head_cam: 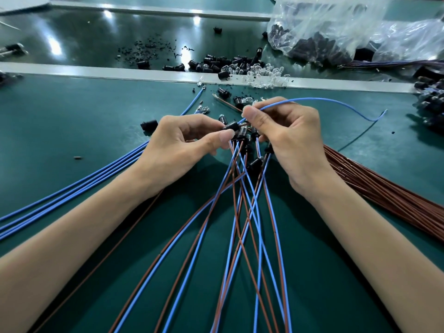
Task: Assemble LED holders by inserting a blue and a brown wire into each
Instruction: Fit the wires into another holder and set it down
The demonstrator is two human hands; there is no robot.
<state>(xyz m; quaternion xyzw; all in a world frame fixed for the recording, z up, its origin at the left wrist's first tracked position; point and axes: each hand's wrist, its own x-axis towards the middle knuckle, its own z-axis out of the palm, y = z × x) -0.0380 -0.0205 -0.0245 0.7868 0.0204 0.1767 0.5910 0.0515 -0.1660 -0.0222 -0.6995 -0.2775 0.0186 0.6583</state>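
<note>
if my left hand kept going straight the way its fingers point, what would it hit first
Most likely your right hand. The left hand points rightward, pinching a black holder, and the right hand's thumb sits just beyond it, feeding in the blue wire. Depth is hard to judge.

table mat: showing dark green
loose wires on the left: showing light blue
wire bundle on the right: showing reddish brown
holders: showing black
bulbs: looking clear
bag: looking transparent
rail: showing pale grey
</note>
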